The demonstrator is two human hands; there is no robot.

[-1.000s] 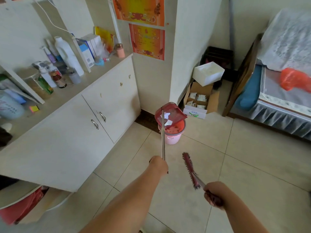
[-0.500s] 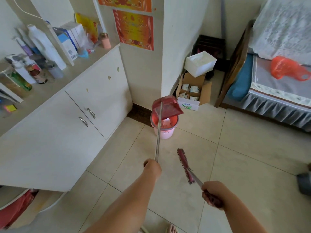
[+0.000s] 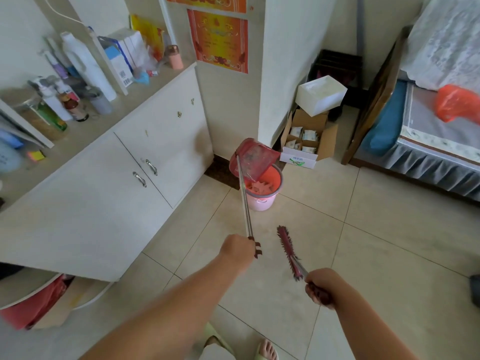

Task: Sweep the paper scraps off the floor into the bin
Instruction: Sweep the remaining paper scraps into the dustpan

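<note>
1. Left hand (image 3: 237, 252) curled tight round the top end of a long metal dustpan handle (image 3: 245, 201), arm stretched forward.
2. Red dustpan (image 3: 255, 158) raised and tipped above the pink bin (image 3: 262, 192), its open edge over the bin's mouth, its back end towards the cabinet.
3. Paper scraps (image 3: 259, 187) lying inside the bin, seen through the orange liner's opening; a few pale specks clinging to the dustpan's inner face.
4. Right hand (image 3: 320, 288) closed round the dark grip of a small red-bristled brush (image 3: 288, 252), held low and clear of the floor, bristle head pointing forward and to the left, well apart from the dustpan.
5. Bin standing on the tiled floor (image 3: 376, 255), just beside the corner of a white pillar (image 3: 285, 61) and near the end of the white cabinet (image 3: 109, 193).
6. Worktop (image 3: 85, 133) on the cabinet crowded with bottles, boxes and a pink cup.
7. Open cardboard box (image 3: 309, 141) of small packets on the floor beyond the bin, a white box (image 3: 320, 96) resting on its far edge.
8. Bed (image 3: 436, 141) at the right with an orange plastic bag (image 3: 455, 102) on it.
9. Toes in pale slippers (image 3: 265, 349) at the bottom edge.
</note>
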